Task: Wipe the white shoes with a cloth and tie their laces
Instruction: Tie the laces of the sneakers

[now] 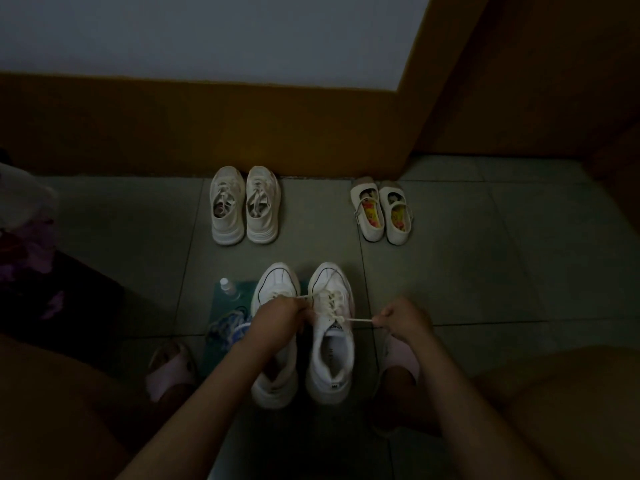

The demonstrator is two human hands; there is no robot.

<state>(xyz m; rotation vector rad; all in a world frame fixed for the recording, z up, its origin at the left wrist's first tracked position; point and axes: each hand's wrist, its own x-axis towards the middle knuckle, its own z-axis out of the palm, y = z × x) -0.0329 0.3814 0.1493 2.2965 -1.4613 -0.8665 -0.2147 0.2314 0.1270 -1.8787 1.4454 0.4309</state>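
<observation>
Two white sneakers stand side by side on the floor tiles in front of me, toes pointing away. Over the left sneaker point(275, 289) my left hand point(277, 317) is closed on one lace end of the right sneaker point(330, 344). My right hand point(403, 318) pinches the other lace end point(360, 319) and holds it taut to the right of that shoe. A blue and white cloth point(228, 325) lies crumpled left of the sneakers on a green mat point(221, 306).
A small clear bottle point(229, 288) stands on the mat. A second pair of pale sneakers point(245, 206) and a pair of small strap shoes point(381, 211) sit by the brown skirting. My feet in pink slippers point(169, 372) flank the sneakers.
</observation>
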